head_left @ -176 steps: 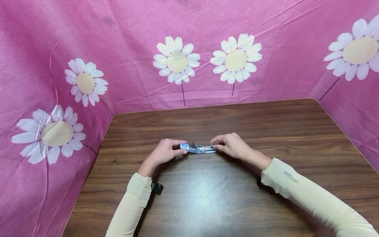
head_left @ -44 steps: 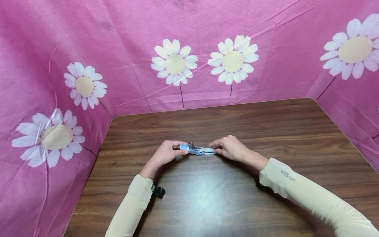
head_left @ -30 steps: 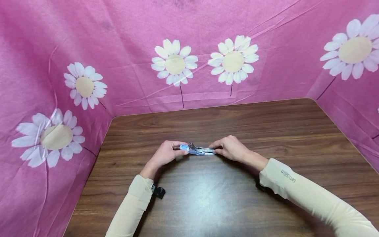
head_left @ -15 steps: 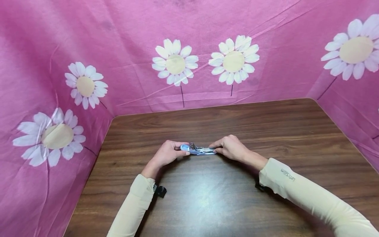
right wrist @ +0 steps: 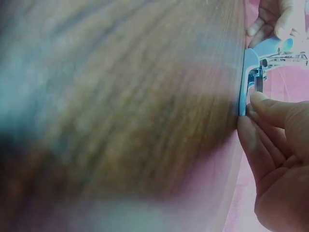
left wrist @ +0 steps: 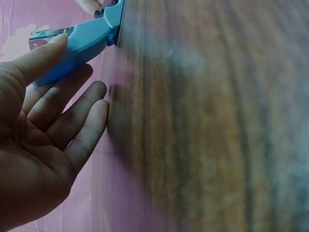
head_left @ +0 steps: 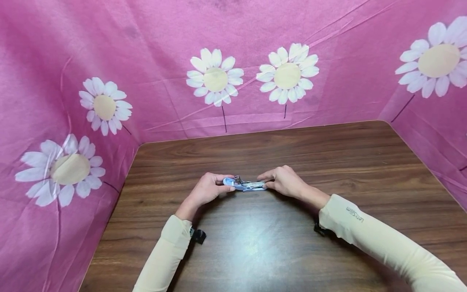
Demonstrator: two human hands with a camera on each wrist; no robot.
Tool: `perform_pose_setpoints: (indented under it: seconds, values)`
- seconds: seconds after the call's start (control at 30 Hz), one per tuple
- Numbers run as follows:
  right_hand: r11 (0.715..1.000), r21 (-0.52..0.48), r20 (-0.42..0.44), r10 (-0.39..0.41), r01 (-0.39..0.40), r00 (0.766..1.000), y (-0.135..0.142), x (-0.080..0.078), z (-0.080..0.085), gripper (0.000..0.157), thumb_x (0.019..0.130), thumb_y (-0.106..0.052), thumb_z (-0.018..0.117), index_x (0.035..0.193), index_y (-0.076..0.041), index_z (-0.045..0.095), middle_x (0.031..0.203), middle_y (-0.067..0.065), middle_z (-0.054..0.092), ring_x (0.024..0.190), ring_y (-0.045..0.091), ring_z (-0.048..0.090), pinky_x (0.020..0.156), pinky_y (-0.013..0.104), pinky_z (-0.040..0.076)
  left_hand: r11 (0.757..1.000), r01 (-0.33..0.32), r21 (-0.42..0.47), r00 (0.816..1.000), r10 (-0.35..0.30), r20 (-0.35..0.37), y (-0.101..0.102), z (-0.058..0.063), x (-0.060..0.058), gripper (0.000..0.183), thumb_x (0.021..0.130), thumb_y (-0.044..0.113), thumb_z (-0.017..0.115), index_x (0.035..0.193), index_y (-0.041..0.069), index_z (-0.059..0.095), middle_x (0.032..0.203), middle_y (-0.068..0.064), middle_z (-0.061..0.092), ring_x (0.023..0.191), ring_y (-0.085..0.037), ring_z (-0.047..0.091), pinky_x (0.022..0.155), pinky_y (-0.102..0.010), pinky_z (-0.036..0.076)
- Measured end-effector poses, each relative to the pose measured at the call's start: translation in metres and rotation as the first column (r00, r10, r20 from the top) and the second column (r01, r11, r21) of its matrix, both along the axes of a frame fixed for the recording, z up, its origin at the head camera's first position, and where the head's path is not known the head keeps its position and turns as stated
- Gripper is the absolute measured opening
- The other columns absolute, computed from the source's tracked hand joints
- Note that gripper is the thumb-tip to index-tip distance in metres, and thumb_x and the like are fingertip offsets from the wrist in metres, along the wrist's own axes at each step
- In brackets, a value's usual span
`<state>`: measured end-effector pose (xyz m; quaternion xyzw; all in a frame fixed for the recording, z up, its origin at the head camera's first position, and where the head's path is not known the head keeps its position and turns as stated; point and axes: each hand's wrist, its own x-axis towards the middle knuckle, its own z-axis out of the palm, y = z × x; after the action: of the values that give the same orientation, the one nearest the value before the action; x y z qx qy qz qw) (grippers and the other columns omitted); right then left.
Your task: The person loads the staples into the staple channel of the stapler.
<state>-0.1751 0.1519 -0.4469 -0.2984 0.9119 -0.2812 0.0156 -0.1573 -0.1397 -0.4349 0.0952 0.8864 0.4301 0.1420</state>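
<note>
A light blue stapler lies opened out on the table in the head view, its top cover swung back to the left and its metal staple magazine showing on the right. My left hand pinches the cover between thumb and fingers; in the left wrist view the thumb lies along the cover and the lower fingers spread loose. At the other end, my right hand pinches the stapler's tip. In the right wrist view the thumb presses the magazine end while other fingers rest by the base.
A brown wood-grain table carries the stapler. Pink cloth with large daisies hangs along the back and both sides. Black straps sit at the cuffs of the cream sleeves.
Over several seconds, the right fingertips have come lower around the stapler's end. Within the last second, the left hand and the cover have shifted very slightly right; the stapler stays opened out.
</note>
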Motion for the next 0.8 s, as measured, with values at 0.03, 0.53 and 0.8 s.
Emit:
perform_pose_setpoints:
  seconds: [0.03, 0.53, 0.8]
  values:
    - [1.000, -0.003, 0.005, -0.002, 0.002, 1.000, 0.000, 0.000, 0.000, 0.028, 0.086, -0.021, 0.079, 0.114, -0.023, 0.080, 0.108, -0.006, 0.078, 0.098, 0.012, 0.073, 0.081, 0.038, 0.055, 1.000, -0.001, 0.000, 1.000, 0.001, -0.005, 0.000, 0.000, 0.000, 0.037, 0.084, 0.033, 0.084, 0.119, 0.026, 0.077, 0.099, 0.010, 0.078, 0.081, -0.010, 0.052, 0.073, -0.025, 0.042]
    - [0.997, -0.054, 0.099, -0.052, 0.057, 0.994, -0.001, -0.001, -0.002, 0.032, 0.087, -0.020, 0.079, 0.119, -0.021, 0.077, 0.102, -0.010, 0.079, 0.102, 0.009, 0.072, 0.083, 0.036, 0.055, 0.999, 0.026, -0.026, 0.994, -0.029, -0.110, 0.014, 0.000, 0.000, 0.037, 0.085, 0.033, 0.083, 0.120, 0.025, 0.077, 0.105, 0.009, 0.079, 0.089, -0.006, 0.061, 0.083, -0.026, 0.049]
    - [0.992, -0.078, 0.154, -0.086, 0.099, 0.984, -0.001, -0.001, -0.003, 0.032, 0.085, -0.018, 0.079, 0.116, -0.022, 0.077, 0.100, -0.011, 0.079, 0.102, 0.009, 0.072, 0.085, 0.035, 0.055, 0.989, 0.085, -0.120, 0.977, -0.107, -0.186, 0.035, 0.001, -0.003, 0.030, 0.086, 0.038, 0.081, 0.113, 0.026, 0.079, 0.107, 0.009, 0.078, 0.084, -0.007, 0.060, 0.078, -0.025, 0.049]
